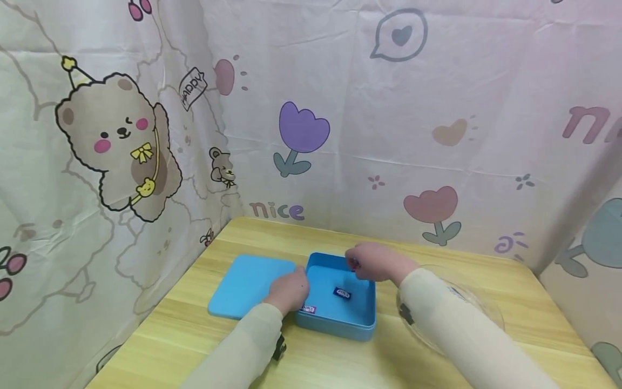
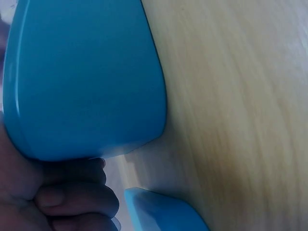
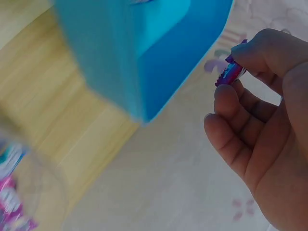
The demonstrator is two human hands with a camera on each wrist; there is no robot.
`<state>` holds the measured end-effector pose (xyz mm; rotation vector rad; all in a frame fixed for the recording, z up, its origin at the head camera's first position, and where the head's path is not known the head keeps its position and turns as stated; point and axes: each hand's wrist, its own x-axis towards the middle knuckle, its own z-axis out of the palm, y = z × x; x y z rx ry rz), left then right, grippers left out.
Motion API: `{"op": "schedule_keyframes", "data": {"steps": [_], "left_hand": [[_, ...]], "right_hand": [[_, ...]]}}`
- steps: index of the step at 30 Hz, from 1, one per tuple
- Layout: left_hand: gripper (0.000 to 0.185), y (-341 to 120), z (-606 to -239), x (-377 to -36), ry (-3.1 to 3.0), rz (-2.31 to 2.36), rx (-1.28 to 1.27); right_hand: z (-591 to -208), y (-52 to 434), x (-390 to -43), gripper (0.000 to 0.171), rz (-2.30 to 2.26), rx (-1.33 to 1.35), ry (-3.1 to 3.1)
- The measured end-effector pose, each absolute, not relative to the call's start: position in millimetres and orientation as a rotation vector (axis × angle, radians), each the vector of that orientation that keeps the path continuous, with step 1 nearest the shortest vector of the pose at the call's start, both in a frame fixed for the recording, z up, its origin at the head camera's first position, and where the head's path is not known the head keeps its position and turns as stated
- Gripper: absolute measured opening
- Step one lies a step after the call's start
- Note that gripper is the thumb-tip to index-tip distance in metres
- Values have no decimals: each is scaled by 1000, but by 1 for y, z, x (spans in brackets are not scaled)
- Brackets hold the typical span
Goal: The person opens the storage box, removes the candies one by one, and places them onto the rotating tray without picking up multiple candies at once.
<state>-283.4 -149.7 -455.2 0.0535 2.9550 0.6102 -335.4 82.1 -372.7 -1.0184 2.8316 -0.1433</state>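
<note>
A blue rectangular box (image 1: 335,327) stands uncovered on the table. My left hand (image 1: 290,290) grips its left side, and in the left wrist view the curled fingers (image 2: 79,198) lie against the box wall. Over the far right part of the box is my right hand (image 1: 376,262). Between thumb and fingertips it pinches a small wrapped candy (image 3: 232,72) in purple foil. Inside the box, a dark blue wrapped candy (image 1: 342,293) lies near the middle and a pink-and-white one (image 1: 308,309) is in the near left corner.
A flat blue lid (image 1: 245,286) lies left of the box. On the right, partly behind my right sleeve, stands a clear round bowl (image 1: 494,310); several wrapped candies (image 3: 9,199) show in it. Printed curtains (image 1: 340,162) hang behind the wooden table.
</note>
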Motion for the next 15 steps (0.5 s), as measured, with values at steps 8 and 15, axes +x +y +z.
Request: {"op": "schedule_keyframes", "data": {"steps": [8,15], "left_hand": [[50,-148,-454,-285,2972,581,77],[51,-147,-454,-284,2996,526,98]], "right_hand": [[-379,162,-326,24,-254,-965,2890],[-387,232,-311,23,-376,-794,2917]]}}
